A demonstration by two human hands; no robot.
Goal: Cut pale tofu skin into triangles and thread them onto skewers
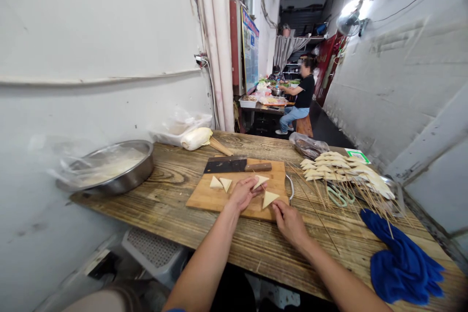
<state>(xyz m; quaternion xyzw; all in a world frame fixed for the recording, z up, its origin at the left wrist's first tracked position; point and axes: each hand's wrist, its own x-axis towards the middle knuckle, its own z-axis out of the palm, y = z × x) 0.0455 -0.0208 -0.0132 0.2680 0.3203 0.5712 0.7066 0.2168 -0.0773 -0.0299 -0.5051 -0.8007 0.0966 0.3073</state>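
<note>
My left hand (244, 193) pinches a pale triangular slice (261, 181), perhaps tofu skin, above the wooden cutting board (200, 198). My right hand (290, 222) is closed on a thin bamboo skewer (263, 188), much of it hidden by the slices and fingers. A second pale triangle (269, 199) is on this skewer, close to my right fingertips. Left of my hands, more cut triangles (215, 183) lie on the board. Along the board's far edge rests a cleaver (226, 165) with a wooden handle.
Loaded skewers (332, 168) are piled at the right, beside green-handled scissors (337, 195) and a blue cloth (400, 263). A steel basin (127, 175) stands at the left. Behind the board lie a white-wrapped bundle (196, 139) and a plastic bag (309, 145). Another person (305, 90) sits farther back.
</note>
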